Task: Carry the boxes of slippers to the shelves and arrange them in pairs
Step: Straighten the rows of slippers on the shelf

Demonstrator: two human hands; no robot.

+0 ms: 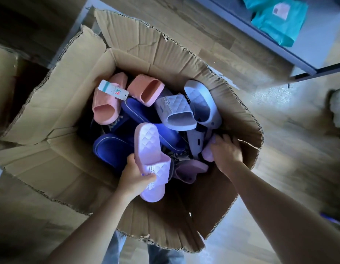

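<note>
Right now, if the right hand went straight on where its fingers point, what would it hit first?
Probably the pale lilac rubber slipper ahead of the right hand; depth is unclear.

Left hand (135,180) grips a quilted slipper (148,138), right hand (226,151) a pale slipper (207,154).

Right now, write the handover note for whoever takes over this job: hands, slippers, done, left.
Left hand grips a quilted pink slipper over the box.
Right hand is down at the box's right wall and seems to grip a second pink slipper.
Loose in the box, unpaired: orange slippers, blue slippers, grey slippers.
Shelf at upper right holds teal bags; no slippers show on it.
Done: box open beside the shelf.
Left: match the pairs and set them on the shelf.
</note>
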